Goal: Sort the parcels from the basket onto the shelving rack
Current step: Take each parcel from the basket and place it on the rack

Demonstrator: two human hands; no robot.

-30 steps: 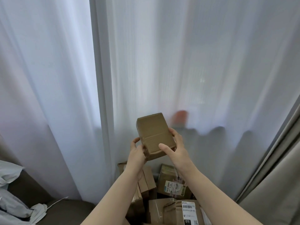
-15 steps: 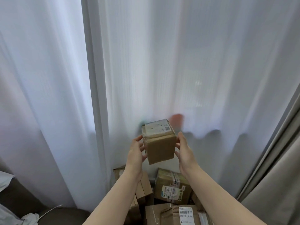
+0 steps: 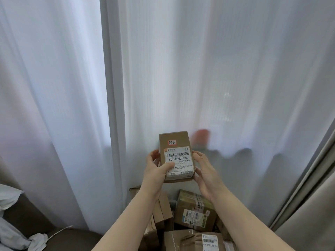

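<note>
I hold a small brown cardboard parcel (image 3: pixel 176 156) up in front of the curtain, its white shipping label with barcode facing me and a red-edged handwritten sticker above it. My left hand (image 3: pixel 156 171) grips its left side, the thumb lying across the label's lower left. My right hand (image 3: pixel 204 173) holds the right side, fingers curled round the edge. Below my arms lie several more cardboard parcels (image 3: pixel 196 211), piled together; the basket itself is hidden under them. No shelving rack is in view.
White sheer curtains (image 3: pixel 181 69) fill the view ahead. A grey drape (image 3: pixel 311 205) hangs at the right. At the lower left, a dark sofa (image 3: pixel 27 220) carries grey plastic mail bags (image 3: pixel 10 238).
The parcel has been turned in my hands: first a plain brown face showed, then the label on top, and now the labelled face points at me. My left thumb moved onto the label.
</note>
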